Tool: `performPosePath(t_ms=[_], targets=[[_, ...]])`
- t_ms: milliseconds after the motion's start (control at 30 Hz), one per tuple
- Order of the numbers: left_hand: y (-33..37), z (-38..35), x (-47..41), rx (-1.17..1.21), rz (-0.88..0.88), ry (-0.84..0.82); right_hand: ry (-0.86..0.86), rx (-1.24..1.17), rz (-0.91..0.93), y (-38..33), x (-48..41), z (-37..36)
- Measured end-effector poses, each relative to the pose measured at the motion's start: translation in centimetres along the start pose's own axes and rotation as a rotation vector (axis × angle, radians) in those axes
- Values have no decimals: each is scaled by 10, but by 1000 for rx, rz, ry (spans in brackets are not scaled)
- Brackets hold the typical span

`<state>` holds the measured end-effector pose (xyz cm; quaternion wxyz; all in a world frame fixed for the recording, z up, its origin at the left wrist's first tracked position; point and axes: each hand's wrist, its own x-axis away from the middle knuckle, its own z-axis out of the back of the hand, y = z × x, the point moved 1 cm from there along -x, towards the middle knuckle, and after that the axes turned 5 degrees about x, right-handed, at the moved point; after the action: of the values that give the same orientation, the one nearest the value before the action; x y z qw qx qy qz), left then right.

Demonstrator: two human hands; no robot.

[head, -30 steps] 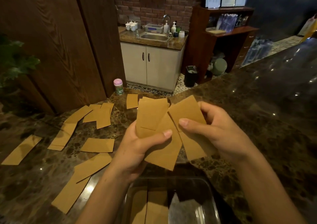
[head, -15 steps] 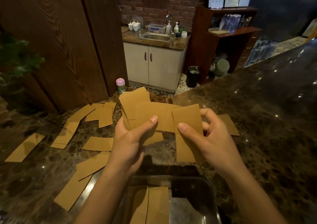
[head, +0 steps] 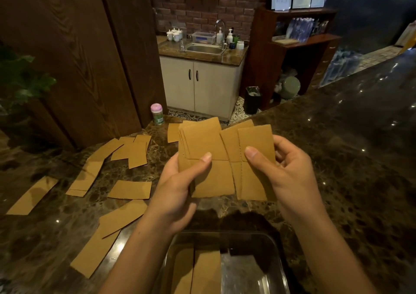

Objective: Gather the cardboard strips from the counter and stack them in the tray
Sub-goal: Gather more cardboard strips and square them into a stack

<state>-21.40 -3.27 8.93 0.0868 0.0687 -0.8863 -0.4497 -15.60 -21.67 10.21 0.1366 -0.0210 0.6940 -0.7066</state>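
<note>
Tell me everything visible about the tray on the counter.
The tray is shallow and glossy with rounded corners; clear plastic or metal, I cannot tell. It sits on the marble counter, its near part cut off. Two cardboard strips lie flat side by side in its left half; the right half is bare.

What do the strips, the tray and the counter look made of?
Strips: matte brown cardboard, thin, stiff, flat. Tray: glossy and reflective, clear plastic or metal; cannot tell which. Counter: polished dark brown stone, marble-like mottling, glinting with light spots.
</note>
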Motion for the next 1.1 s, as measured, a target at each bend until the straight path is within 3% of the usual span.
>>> performPosePath(t_ms=[333,567,733,867,1100], targets=[[0,-2,-4,-1,-137,94,-62,-332,-140,6,12,-16],[-9,-9,-5,-84,-131,54,-110,-268,-176,12,10,-32],[-6,-8,0,34,-5,17,-26,-345,-183,11,8,-31],[-3,-1,-1,3,-68,109,27,-379,-176,10,7,-25],[-2,-7,-4,-42,-154,49,-131,-307,-176,9,9,-29]])
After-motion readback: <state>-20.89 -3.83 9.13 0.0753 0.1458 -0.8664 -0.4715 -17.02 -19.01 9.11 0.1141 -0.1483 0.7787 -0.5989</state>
